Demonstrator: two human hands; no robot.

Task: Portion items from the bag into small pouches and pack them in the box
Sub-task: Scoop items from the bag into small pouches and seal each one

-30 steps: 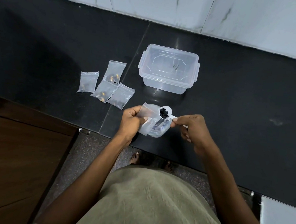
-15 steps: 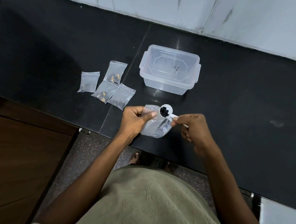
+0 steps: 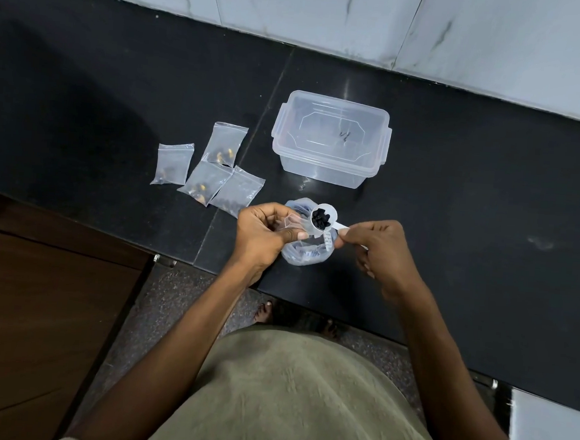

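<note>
The left hand (image 3: 263, 233) is gripping a small clear pouch (image 3: 293, 224), its fingers curled round the film and the thumb pressing across the pouch's mouth. The right hand (image 3: 379, 250) is pinching the thin white handle of a scoop (image 3: 323, 217) between thumb and fingertips, with the other fingers curling loosely underneath. The scoop's round bowl is sitting just beside the left thumb, at the pouch's mouth, and is carrying a small heap of black pieces (image 3: 319, 219).

Directly under both hands a clear bag (image 3: 301, 255) is resting on the black worktop (image 3: 488, 216); it is looking rumpled and bulging, with dark and bluish contents showing through the film.

Beyond the hands, a clear box (image 3: 330, 138) is standing on the worktop with its lid on and side clips showing; a few dark specks are showing through the lid.

To the far left of the left hand, four more pouches (image 3: 210, 166) are lying flat, three of them overlapping at the corners and one apart. They are transparent, and some are showing yellowish bits, others dark ones. The nearest one is lying just beside the left knuckles.
</note>
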